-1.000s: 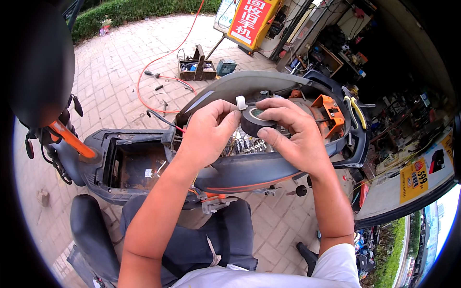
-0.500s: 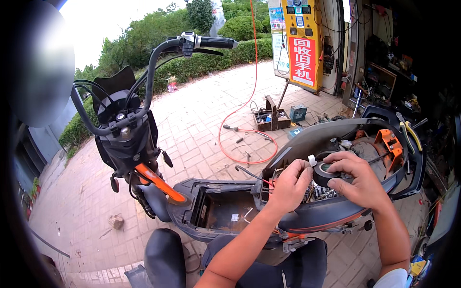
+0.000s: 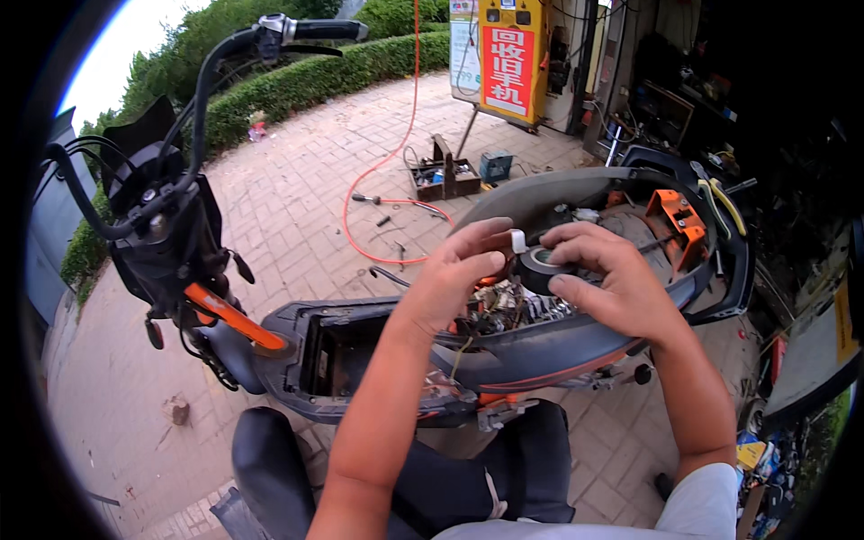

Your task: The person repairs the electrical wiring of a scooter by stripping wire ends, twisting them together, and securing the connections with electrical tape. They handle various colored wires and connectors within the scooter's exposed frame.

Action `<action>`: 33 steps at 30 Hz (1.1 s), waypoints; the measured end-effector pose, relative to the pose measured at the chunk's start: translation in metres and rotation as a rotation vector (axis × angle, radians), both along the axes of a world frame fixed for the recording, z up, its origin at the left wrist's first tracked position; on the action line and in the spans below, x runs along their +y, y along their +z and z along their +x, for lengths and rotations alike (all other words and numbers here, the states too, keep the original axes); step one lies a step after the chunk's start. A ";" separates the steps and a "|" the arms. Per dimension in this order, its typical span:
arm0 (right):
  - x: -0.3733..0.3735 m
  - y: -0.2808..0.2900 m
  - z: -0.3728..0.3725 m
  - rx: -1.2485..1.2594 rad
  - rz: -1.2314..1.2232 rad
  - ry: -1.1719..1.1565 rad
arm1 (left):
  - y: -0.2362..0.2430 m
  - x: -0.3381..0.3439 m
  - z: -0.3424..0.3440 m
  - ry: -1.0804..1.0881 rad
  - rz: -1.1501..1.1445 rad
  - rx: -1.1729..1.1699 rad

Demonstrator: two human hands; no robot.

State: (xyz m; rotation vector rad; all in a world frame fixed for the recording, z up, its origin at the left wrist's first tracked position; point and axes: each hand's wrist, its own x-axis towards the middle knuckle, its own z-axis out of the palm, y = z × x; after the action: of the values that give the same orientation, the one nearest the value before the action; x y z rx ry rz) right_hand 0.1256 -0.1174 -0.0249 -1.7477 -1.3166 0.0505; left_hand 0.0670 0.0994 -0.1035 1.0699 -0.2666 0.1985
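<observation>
A roll of black tape (image 3: 538, 281) is gripped at its right side by my right hand (image 3: 607, 274), thumb below and fingers above, its round core facing up. My left hand (image 3: 461, 270) is beside the roll with bent fingers, holding a small white piece (image 3: 518, 241) at the fingertips; whether this piece is joined to the tape cannot be seen. Both hands are over the opened body of an electric scooter (image 3: 576, 346), where a tangle of wires and connectors (image 3: 517, 310) shows below them.
An open footboard compartment (image 3: 346, 346) lies left of the wires, with the handlebar (image 3: 202, 81) beyond. Yellow-handled pliers (image 3: 724, 207) rest on the rear frame near an orange bracket (image 3: 679, 220). A wooden toolbox (image 3: 445, 184), a red hose (image 3: 346, 220) and loose tools are on the paving.
The view has shifted, so the scooter and surroundings appear further left and higher. My left fingers have spread a little beside the white piece, and my right hand still holds the tape roll.
</observation>
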 end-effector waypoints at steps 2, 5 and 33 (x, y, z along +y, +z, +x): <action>0.002 -0.007 0.006 -0.045 0.006 0.010 | -0.004 0.011 0.009 -0.181 0.045 -0.010; 0.000 -0.010 0.005 0.018 -0.015 0.002 | -0.002 0.013 0.013 -0.240 0.093 0.046; 0.007 -0.007 -0.001 -0.128 -0.190 -0.102 | 0.016 0.009 -0.005 -0.028 0.590 0.073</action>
State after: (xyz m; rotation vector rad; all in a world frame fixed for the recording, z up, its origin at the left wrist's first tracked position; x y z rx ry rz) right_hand 0.1251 -0.1103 -0.0317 -2.0056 -1.3488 0.0063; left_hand 0.0623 0.1088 -0.0878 1.6534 -0.2811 0.0520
